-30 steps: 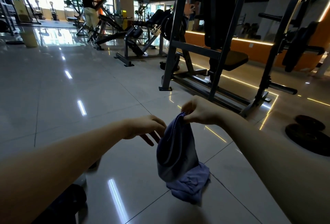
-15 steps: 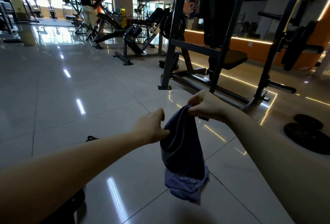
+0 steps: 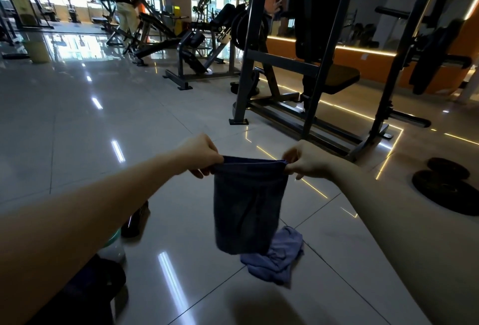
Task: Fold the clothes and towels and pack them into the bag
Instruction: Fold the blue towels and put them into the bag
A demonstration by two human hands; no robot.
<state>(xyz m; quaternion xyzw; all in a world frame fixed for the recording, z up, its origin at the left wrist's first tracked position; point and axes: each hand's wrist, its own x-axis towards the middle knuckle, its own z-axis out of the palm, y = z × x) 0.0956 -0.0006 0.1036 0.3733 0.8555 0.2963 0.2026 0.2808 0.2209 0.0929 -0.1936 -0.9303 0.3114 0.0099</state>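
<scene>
— How is the blue towel (image 3: pixel 248 205) held?
— Its top edge is stretched level between both hands. One corner is pinched in the grip of the left hand (image 3: pixel 204 155), the other in the grip of the right hand (image 3: pixel 304 160), with the fingers curled tight.
— Where is it found?
— It is hung above the tiled floor (image 3: pixel 77 130). A lighter blue cloth (image 3: pixel 281 254) is seen crumpled on the floor behind its lower edge; whether they are joined cannot be told. A dark bag (image 3: pixel 96 288) is glimpsed lower left.

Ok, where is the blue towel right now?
The blue towel hangs at centre of the head view, its top corners pinched by the left hand and right hand, with crumpled blue cloth on the floor below.
</scene>
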